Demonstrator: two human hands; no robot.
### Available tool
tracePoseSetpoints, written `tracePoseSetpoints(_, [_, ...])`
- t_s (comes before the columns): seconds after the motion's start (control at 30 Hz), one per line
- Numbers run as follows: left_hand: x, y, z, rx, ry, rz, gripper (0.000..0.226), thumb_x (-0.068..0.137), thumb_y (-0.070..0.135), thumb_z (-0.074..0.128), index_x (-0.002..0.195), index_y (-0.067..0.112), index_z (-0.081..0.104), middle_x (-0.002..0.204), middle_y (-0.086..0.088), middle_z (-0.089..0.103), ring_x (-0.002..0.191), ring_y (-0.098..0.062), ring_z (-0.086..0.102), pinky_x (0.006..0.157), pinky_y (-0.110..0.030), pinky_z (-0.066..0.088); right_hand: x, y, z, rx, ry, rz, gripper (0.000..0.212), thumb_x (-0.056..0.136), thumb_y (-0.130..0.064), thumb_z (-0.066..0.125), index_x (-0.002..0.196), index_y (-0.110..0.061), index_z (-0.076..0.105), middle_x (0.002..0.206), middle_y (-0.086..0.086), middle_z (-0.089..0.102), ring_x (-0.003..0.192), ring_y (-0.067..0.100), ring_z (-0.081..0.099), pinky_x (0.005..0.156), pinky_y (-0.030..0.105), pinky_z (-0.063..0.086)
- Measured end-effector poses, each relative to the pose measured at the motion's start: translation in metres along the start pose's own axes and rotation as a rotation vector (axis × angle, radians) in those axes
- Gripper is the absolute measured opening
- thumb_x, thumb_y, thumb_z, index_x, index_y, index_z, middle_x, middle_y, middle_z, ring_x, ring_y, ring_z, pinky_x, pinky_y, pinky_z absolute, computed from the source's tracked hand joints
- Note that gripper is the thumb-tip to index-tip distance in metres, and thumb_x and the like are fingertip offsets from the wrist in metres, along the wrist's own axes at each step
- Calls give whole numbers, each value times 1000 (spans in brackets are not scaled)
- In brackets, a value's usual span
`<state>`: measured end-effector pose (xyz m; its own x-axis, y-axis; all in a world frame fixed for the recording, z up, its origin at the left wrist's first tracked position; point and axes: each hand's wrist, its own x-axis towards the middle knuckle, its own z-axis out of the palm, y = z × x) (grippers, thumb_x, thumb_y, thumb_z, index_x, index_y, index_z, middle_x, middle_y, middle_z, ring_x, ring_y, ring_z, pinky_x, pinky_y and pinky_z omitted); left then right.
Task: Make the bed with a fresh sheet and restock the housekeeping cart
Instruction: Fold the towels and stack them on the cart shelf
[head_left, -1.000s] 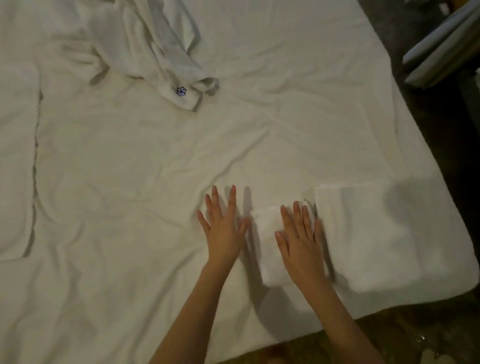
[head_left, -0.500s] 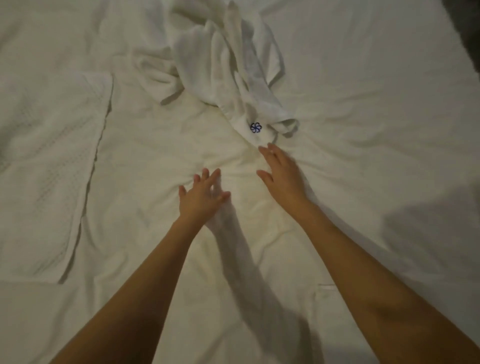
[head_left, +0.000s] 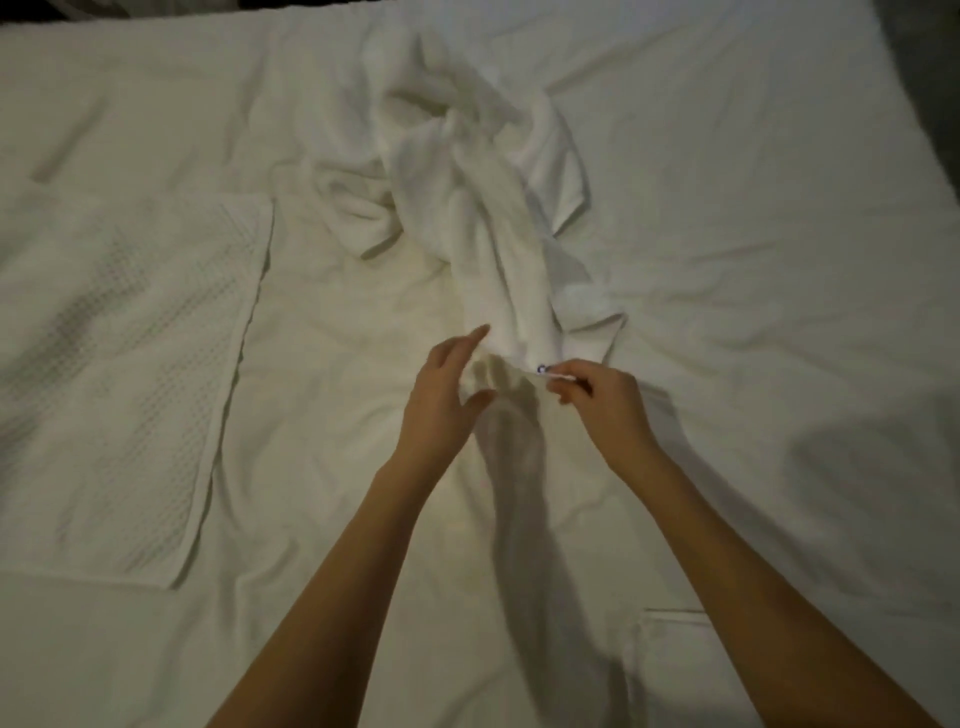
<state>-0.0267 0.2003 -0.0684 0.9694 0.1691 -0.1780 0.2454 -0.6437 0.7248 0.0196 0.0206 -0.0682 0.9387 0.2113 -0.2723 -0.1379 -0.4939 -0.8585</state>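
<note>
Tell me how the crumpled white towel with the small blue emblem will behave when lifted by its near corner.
The crumpled white towel likely hangs limp: it lies in soft folds. It probably trails and drags across the white sheet, since only the right hand pinches it. It looks thick, perhaps slightly heavy.

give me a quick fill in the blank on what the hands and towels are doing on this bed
1. The right hand pinches the corner of the crumpled towel beside a small ____ logo.
2. The left hand is ____, fingers spread beside that corner.
3. The waffle-textured towel lies flat on the person's ____ side.

Missing words: blue; open; left
</note>
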Motion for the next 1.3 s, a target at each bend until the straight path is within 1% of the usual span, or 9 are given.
tracePoseSetpoints(0.13, [-5, 45, -12, 206, -46, 250, 38, 77, 36, 65, 114, 28, 68, 142, -3, 49, 137, -34, 35, 106, -55, 26, -40, -45, -46, 57, 18, -38, 17, 83, -6, 68, 79, -23, 69, 68, -1, 65, 56, 7, 55, 64, 22, 49])
tracePoseSetpoints(0.23, [-20, 98, -35, 6, -88, 169, 20, 87, 32, 63, 100, 19, 72, 120, 4, 65, 130, -20, 45, 111, -47, 22, -66, -83, -82, 126, 56, -73, 25, 81, -6, 69, 72, -30, 66, 56, -13, 58, 52, 4, 50, 60, 18, 44])
tracePoseSetpoints(0.3, [-36, 136, -53, -156, -110, 97, 13, 88, 32, 63, 87, 22, 72, 90, 8, 69, 100, -16, 61, 96, -36, 40, -84, -109, -106, 141, 106, -85, 23, 82, -8, 69, 71, -29, 66, 55, -13, 57, 54, 4, 49, 60, 18, 42])
tracePoseSetpoints(0.5, [-94, 223, -97, -334, -2, 130, 24, 91, 22, 61, 68, 29, 61, 59, 18, 59, 60, 3, 52, 59, -13, 36, -134, -187, -166, 36, 265, -235, 16, 78, -18, 73, 76, -32, 66, 78, -12, 53, 78, 4, 53, 75, 10, 39])
tracePoseSetpoints(0.63, [-131, 235, -107, -309, 32, 125, 41, 90, 20, 63, 55, 29, 43, 48, 14, 44, 50, 0, 39, 52, -17, 29, -169, -217, -195, 47, 267, -283, 19, 80, -20, 72, 70, -34, 65, 75, -9, 67, 79, 13, 61, 78, 31, 48])
tracePoseSetpoints(0.8, [-168, 228, -108, -227, 56, 63, 38, 90, 20, 63, 56, 32, 49, 47, 15, 48, 50, -1, 43, 52, -18, 30, -197, -226, -230, 36, 362, -324, 22, 81, -19, 71, 69, -36, 65, 73, -17, 67, 74, 2, 61, 72, 24, 48])
tracePoseSetpoints(1.0, [-190, 215, -114, -73, 71, -58, 25, 90, 30, 63, 66, 39, 57, 66, 12, 63, 68, -6, 57, 62, -25, 40, -217, -212, -262, 118, 524, -287, 10, 81, -16, 72, 80, -24, 67, 87, 3, 66, 78, 9, 58, 76, 24, 46])
tracePoseSetpoints(1.17, [-197, 250, -124, -203, 265, -62, 13, 89, 21, 63, 87, 14, 73, 74, 2, 70, 68, -14, 61, 63, -28, 43, -216, -188, -264, -37, 416, -138, 7, 82, -26, 71, 85, -19, 70, 87, 0, 69, 85, 19, 63, 81, 42, 51])
tracePoseSetpoints(1.3, [-201, 295, -110, -329, 264, -110, 17, 89, 16, 60, 97, 9, 74, 87, -3, 72, 79, -14, 63, 67, -23, 43, -224, -184, -238, -65, 453, -71, 16, 84, -30, 68, 93, -18, 73, 88, -2, 70, 84, 19, 63, 76, 36, 50])
